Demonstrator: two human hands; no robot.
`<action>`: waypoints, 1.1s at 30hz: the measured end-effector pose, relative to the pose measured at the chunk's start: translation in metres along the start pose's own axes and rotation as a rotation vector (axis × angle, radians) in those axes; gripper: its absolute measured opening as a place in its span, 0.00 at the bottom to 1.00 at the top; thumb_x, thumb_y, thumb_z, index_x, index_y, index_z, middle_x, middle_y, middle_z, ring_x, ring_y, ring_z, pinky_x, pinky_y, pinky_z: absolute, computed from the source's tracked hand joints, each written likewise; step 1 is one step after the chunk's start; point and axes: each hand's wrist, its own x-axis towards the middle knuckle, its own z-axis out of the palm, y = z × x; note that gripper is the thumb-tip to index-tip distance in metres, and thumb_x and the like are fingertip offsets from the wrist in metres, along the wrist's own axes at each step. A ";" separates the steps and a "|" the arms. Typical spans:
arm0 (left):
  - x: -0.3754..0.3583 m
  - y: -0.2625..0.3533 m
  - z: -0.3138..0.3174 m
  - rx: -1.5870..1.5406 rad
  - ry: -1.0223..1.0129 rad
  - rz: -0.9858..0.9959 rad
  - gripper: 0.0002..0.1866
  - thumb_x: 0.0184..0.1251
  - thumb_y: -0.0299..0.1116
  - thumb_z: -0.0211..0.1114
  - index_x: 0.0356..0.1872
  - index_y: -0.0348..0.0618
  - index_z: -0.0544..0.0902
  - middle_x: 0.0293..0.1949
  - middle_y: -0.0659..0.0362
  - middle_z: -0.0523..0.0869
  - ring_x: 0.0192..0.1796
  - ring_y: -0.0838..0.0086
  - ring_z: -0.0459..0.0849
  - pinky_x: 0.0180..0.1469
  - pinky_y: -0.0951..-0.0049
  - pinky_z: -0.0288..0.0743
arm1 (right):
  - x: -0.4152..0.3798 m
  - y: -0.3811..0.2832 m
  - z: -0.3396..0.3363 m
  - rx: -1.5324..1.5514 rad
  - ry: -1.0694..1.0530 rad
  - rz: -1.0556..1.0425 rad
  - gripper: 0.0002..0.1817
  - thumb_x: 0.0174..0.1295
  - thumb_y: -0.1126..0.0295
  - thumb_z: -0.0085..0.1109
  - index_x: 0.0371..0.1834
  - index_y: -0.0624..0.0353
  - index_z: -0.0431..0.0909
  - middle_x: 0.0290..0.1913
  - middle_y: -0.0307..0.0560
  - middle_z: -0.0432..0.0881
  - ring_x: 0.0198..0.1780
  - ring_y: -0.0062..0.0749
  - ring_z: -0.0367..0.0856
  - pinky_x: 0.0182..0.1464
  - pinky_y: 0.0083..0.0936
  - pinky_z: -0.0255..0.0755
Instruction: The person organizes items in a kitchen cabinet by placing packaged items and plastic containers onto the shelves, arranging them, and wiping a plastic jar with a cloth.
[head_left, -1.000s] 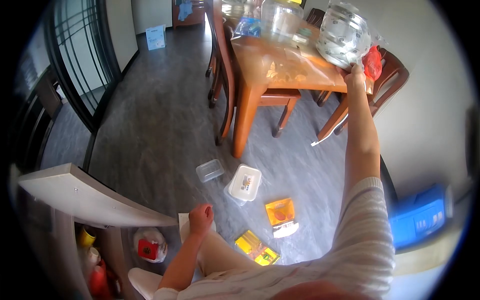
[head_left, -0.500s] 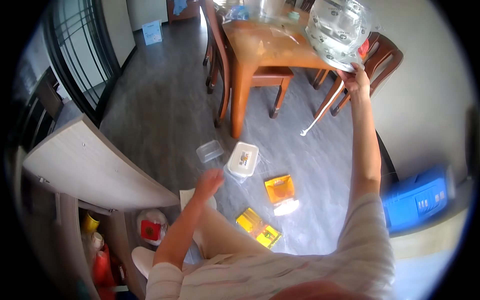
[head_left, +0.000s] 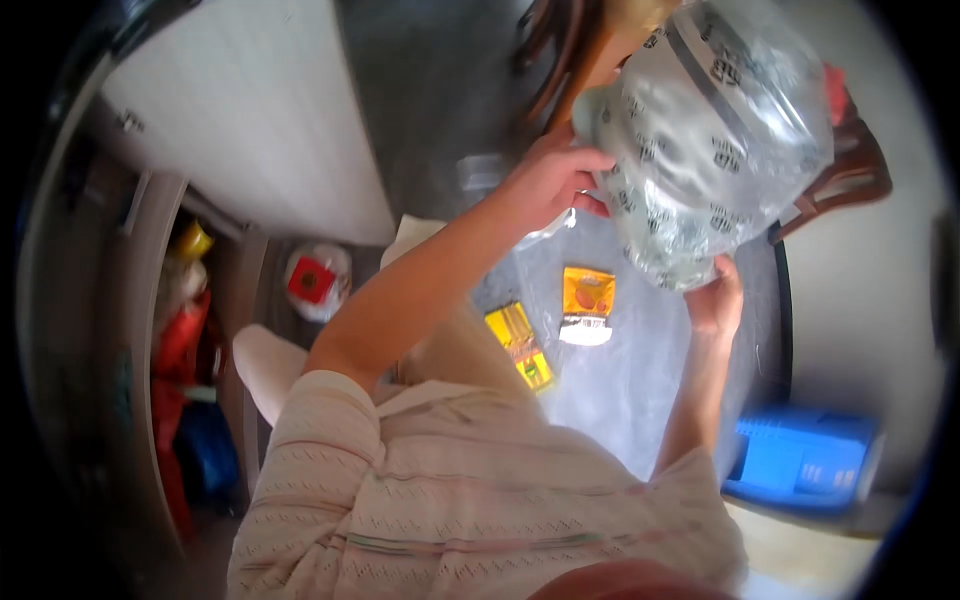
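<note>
A big, bulging clear plastic bag (head_left: 715, 140) with black printed marks hangs in front of me at upper right. What it holds, if anything, I cannot make out. My right hand (head_left: 717, 300) grips its lower edge, thumb up against the plastic. At the bag's left side, my left hand (head_left: 560, 185) has its fingers curved onto the edge. Below the bag, an orange-yellow packet (head_left: 588, 292) lies on the floor, with a yellow packet (head_left: 519, 345) to its left. A clear plastic container (head_left: 480, 172) shows faintly behind my left forearm.
At left a cabinet door (head_left: 260, 120) stands open, with a red bag (head_left: 180, 350) and other goods inside. A red-labelled bundle (head_left: 318, 280) sits beside the cabinet. A blue box (head_left: 800, 460) is at right by the wall. Wooden chair parts (head_left: 850, 180) show behind the bag.
My left hand has risen from near my knee to the bag's left side. The bag has come closer and lower in view, still in my right hand. My view has tilted down.
</note>
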 end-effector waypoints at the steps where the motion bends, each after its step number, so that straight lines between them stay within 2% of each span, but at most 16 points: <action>1: -0.022 -0.002 -0.002 0.018 0.086 0.009 0.25 0.52 0.29 0.56 0.54 0.42 0.64 0.45 0.55 0.76 0.43 0.66 0.79 0.39 0.62 0.75 | -0.009 0.010 -0.004 -0.029 -0.042 0.033 0.24 0.50 0.71 0.55 0.53 0.64 0.65 0.52 0.46 0.72 0.54 0.35 0.69 0.57 0.35 0.63; 4: -0.080 -0.006 -0.008 0.016 0.249 0.051 0.27 0.50 0.26 0.57 0.54 0.40 0.63 0.45 0.55 0.76 0.42 0.66 0.79 0.36 0.65 0.77 | -0.027 0.029 -0.007 -0.128 -0.125 0.076 0.26 0.47 0.70 0.58 0.52 0.63 0.66 0.51 0.44 0.72 0.54 0.35 0.69 0.56 0.34 0.63; 6: -0.113 -0.005 -0.009 0.016 0.292 0.110 0.28 0.48 0.21 0.56 0.55 0.39 0.63 0.44 0.55 0.77 0.41 0.68 0.79 0.33 0.71 0.78 | -0.035 0.042 -0.008 -0.119 -0.154 0.090 0.26 0.47 0.70 0.58 0.52 0.63 0.66 0.51 0.44 0.72 0.54 0.36 0.69 0.55 0.35 0.64; 7: -0.129 -0.005 -0.009 0.040 0.299 0.141 0.29 0.47 0.21 0.56 0.55 0.39 0.63 0.44 0.55 0.77 0.41 0.68 0.79 0.33 0.72 0.78 | -0.037 0.048 -0.016 -0.078 -0.264 0.121 0.25 0.50 0.68 0.56 0.53 0.63 0.65 0.52 0.47 0.71 0.54 0.38 0.70 0.55 0.38 0.64; 12: -0.201 0.002 0.005 0.041 0.398 0.197 0.31 0.44 0.20 0.56 0.56 0.41 0.63 0.42 0.56 0.77 0.40 0.75 0.79 0.29 0.76 0.76 | -0.056 0.060 -0.049 0.147 -0.471 0.414 0.24 0.55 0.67 0.50 0.55 0.64 0.63 0.55 0.53 0.68 0.57 0.44 0.67 0.58 0.43 0.61; 13: -0.214 0.003 0.006 0.028 0.400 0.230 0.31 0.44 0.20 0.56 0.56 0.41 0.62 0.42 0.56 0.77 0.39 0.76 0.79 0.28 0.77 0.76 | -0.063 0.056 -0.045 0.006 -0.291 0.430 0.20 0.55 0.66 0.49 0.50 0.63 0.68 0.50 0.50 0.73 0.53 0.42 0.70 0.55 0.41 0.65; 14: -0.223 0.002 0.006 0.022 0.396 0.263 0.32 0.44 0.20 0.56 0.56 0.40 0.62 0.41 0.56 0.77 0.38 0.77 0.79 0.27 0.77 0.76 | -0.060 0.058 -0.040 -0.051 -0.489 0.442 0.21 0.57 0.64 0.48 0.53 0.62 0.66 0.53 0.51 0.71 0.55 0.42 0.68 0.57 0.42 0.63; 18: -0.272 0.020 0.013 0.070 0.508 0.364 0.33 0.43 0.21 0.55 0.57 0.37 0.59 0.41 0.54 0.76 0.36 0.74 0.79 0.26 0.76 0.78 | -0.084 0.078 0.047 -0.077 -0.608 0.534 0.27 0.57 0.65 0.51 0.59 0.62 0.59 0.58 0.51 0.64 0.60 0.41 0.63 0.59 0.44 0.60; 23: -0.341 0.036 0.008 0.105 0.633 0.474 0.33 0.43 0.21 0.56 0.57 0.34 0.58 0.42 0.51 0.77 0.37 0.69 0.81 0.26 0.71 0.81 | -0.099 0.123 0.111 -0.025 -0.866 0.661 0.25 0.56 0.72 0.50 0.58 0.63 0.60 0.58 0.49 0.65 0.59 0.39 0.63 0.59 0.43 0.59; 24: -0.355 0.038 0.005 0.109 0.630 0.515 0.33 0.44 0.20 0.56 0.57 0.33 0.59 0.41 0.51 0.77 0.35 0.69 0.82 0.26 0.73 0.81 | -0.103 0.134 0.123 -0.024 -0.921 0.668 0.24 0.56 0.73 0.49 0.58 0.63 0.60 0.58 0.49 0.65 0.59 0.39 0.63 0.59 0.42 0.59; 26: -0.388 0.042 0.004 0.114 0.650 0.591 0.33 0.44 0.20 0.56 0.57 0.34 0.60 0.40 0.52 0.78 0.34 0.69 0.82 0.25 0.74 0.80 | -0.122 0.147 0.145 -0.020 -0.766 0.750 0.23 0.55 0.77 0.46 0.57 0.62 0.61 0.57 0.48 0.66 0.59 0.37 0.63 0.59 0.40 0.59; 27: -0.403 0.046 0.004 0.118 0.686 0.616 0.32 0.44 0.20 0.56 0.57 0.34 0.60 0.39 0.53 0.78 0.32 0.71 0.82 0.25 0.76 0.80 | -0.133 0.152 0.163 -0.042 -0.771 0.776 0.24 0.54 0.79 0.46 0.57 0.62 0.61 0.57 0.48 0.66 0.59 0.37 0.64 0.60 0.39 0.59; 28: -0.419 0.049 0.006 0.138 0.701 0.662 0.32 0.43 0.20 0.56 0.56 0.34 0.61 0.38 0.54 0.77 0.31 0.73 0.82 0.25 0.77 0.80 | -0.142 0.159 0.176 -0.068 -0.829 0.741 0.24 0.53 0.81 0.45 0.57 0.62 0.61 0.57 0.48 0.66 0.58 0.36 0.65 0.59 0.39 0.60; 32: -0.482 0.055 0.008 0.167 0.794 0.783 0.32 0.40 0.19 0.55 0.55 0.36 0.63 0.36 0.57 0.77 0.32 0.76 0.80 0.26 0.78 0.79 | -0.178 0.186 0.229 -0.082 -1.071 0.868 0.26 0.50 0.79 0.45 0.57 0.60 0.62 0.57 0.47 0.67 0.58 0.39 0.64 0.60 0.42 0.58; 33: -0.496 0.055 0.008 0.185 0.847 0.859 0.30 0.39 0.20 0.53 0.52 0.32 0.63 0.34 0.52 0.79 0.24 0.71 0.81 0.19 0.76 0.78 | -0.192 0.191 0.244 -0.108 -1.120 0.881 0.27 0.49 0.78 0.46 0.57 0.60 0.62 0.57 0.47 0.66 0.59 0.40 0.63 0.61 0.43 0.57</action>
